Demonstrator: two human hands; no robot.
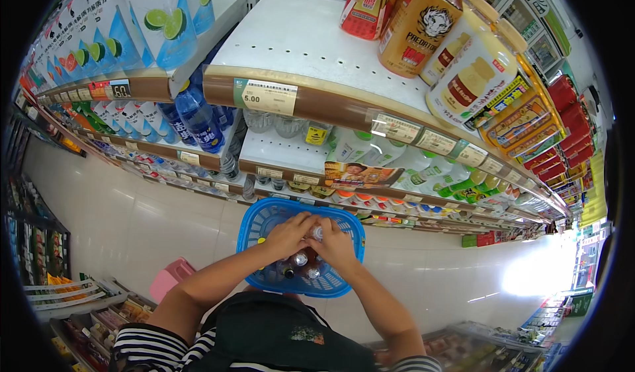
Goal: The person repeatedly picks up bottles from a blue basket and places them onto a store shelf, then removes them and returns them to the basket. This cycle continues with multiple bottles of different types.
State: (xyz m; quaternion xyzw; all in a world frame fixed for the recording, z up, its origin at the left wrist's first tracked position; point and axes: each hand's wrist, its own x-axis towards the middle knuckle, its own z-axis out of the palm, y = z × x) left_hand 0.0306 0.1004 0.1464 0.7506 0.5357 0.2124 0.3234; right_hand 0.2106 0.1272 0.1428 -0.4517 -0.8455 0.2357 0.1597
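Observation:
A blue plastic shopping basket (246, 223) is in front of my body, below the shelf edge. Both hands are inside its rim, close together around a clear-capped bottle (317, 232). My left hand (290, 234) curls over the bottle from the left, and my right hand (333, 243) wraps it from the right. Fingers cover most of this bottle's body. Just nearer to me in the basket stand several more bottles, among them one with a clear cap (300, 259) and one with a dark cap (288, 273). Something yellow (261, 241) shows by the left wall.
Beyond the basket runs a store shelf (292, 30) with price tags, drink cartons and bottles, including a gold Predator bottle (419, 25). Blue-capped water bottles (201, 116) stand left. A pink stool (171, 277) is on the tiled floor (163, 213). Low goods racks (111, 317) are behind me.

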